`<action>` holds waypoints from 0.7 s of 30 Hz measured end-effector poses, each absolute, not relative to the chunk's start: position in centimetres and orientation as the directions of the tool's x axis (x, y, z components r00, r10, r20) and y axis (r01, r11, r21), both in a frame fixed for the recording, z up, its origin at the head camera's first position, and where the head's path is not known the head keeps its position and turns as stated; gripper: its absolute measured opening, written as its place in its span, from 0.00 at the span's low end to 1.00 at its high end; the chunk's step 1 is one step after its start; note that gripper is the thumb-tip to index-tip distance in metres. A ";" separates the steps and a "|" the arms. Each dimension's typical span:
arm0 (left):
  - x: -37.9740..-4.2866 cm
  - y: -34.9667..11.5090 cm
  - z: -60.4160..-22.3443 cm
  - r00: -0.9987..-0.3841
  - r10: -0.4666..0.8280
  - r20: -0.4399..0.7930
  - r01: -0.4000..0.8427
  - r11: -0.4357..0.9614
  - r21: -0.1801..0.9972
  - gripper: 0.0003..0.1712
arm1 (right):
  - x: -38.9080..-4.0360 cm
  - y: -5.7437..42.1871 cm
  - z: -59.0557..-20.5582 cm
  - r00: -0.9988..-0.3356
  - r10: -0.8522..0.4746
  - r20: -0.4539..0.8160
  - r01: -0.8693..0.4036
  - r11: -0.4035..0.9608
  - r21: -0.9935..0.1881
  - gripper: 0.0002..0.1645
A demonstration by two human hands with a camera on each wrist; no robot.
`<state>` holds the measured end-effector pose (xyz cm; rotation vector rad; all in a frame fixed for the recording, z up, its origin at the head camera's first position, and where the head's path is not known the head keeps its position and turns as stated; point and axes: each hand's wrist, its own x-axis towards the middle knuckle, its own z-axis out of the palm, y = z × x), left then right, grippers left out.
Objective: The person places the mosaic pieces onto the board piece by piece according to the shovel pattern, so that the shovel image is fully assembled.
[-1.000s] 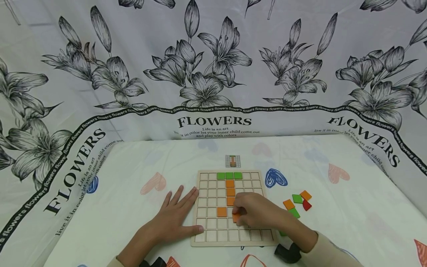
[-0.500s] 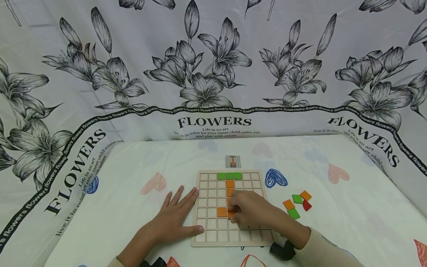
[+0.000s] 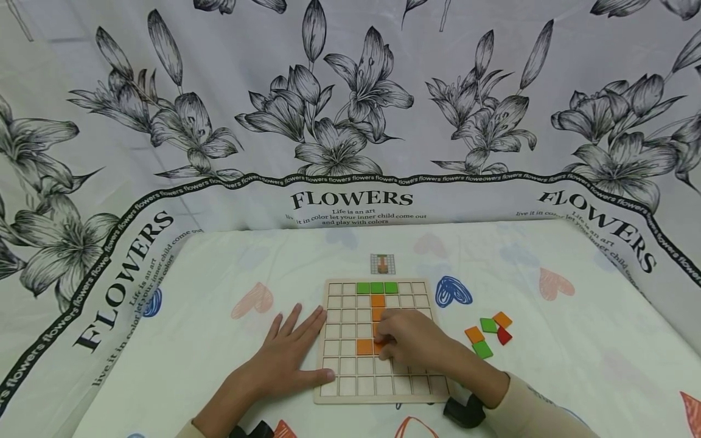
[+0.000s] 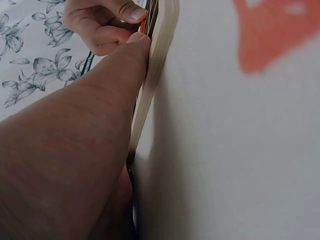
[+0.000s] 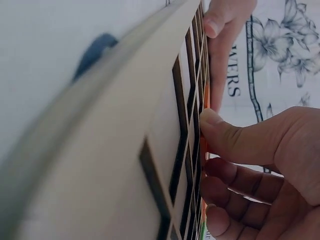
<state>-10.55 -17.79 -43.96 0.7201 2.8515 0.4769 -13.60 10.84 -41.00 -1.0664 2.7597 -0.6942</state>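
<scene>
A square wooden grid board point(image 3: 350, 399) lies on the table. Three green tiles point(image 3: 376, 288) sit in its top row, with a column of orange tiles point(image 3: 378, 301) running down below the middle one. Lower down, one more orange tile point(image 3: 364, 347) fills a cell left of that column. My right hand point(image 3: 413, 340) pinches an orange tile point(image 3: 377, 348) at the cell beside it, thumb and fingertips low on the grid; its fingers hide part of the column. My left hand point(image 3: 287, 353) is spread flat along the board's left edge, thumb over the rim.
Right of the board lie several loose tiles: green point(image 3: 488, 325), orange point(image 3: 474, 335) and a red one point(image 3: 504, 336). Behind the board is a small card point(image 3: 382, 264) with a coloured grid pattern. A flower-printed cloth point(image 3: 350, 121) hangs at the back.
My right hand has moved slightly left and up with the orange tile, bringing it from lower right into the cell beside the left-hand orange tile. My left hand has stayed in place.
</scene>
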 end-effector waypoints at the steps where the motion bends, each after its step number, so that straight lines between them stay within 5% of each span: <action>1: -10.6 -17.8 -44.0 -0.871 0.485 -0.078 0.433 0.834 0.341 0.61 | -13.6 10.9 -41.0 -0.745 -0.663 0.073 -0.620 0.648 -0.442 0.08; 11: -10.7 -17.8 -44.2 -0.873 0.481 -0.086 0.428 0.837 0.340 0.61 | -13.0 11.3 -41.4 -0.652 -0.744 0.148 -0.750 0.602 -0.275 0.05; 21: -10.6 -17.8 -44.2 -0.871 0.485 -0.078 0.432 0.832 0.349 0.61 | -12.6 12.8 -41.1 -0.624 -0.774 0.108 -0.729 0.527 -0.438 0.06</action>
